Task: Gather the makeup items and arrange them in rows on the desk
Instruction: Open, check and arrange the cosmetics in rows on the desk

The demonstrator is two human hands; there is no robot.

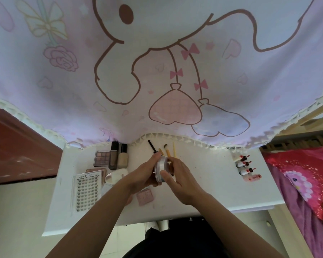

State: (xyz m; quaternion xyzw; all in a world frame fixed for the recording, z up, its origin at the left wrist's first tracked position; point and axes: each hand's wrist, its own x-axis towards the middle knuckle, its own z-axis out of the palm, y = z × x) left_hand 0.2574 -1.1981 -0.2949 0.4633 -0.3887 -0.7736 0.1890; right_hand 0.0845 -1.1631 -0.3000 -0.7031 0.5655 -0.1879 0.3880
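Roughly midway, I judge. My left hand (pixel 144 175) cups a round powder jar (pixel 160 169) and my right hand (pixel 181 180) pinches its rim. The jar is held above the middle of the desk (pixel 209 183), not yet placed. Just beyond it, brushes (pixel 168 152) are lined up at the far edge. Bottles (pixel 122 155) and palette (pixel 102 158) sit far left, lipsticks (pixel 245 165) in a row at right. The lash tray (pixel 87 190) and pink compact (pixel 145 197) at near left look unsorted.

White counter (pixel 203 175); pastel pink curtain (pixel 82 81) with brown-outlined cartoon and pink bows; red, flower-patterned bedding (pixel 295 170).
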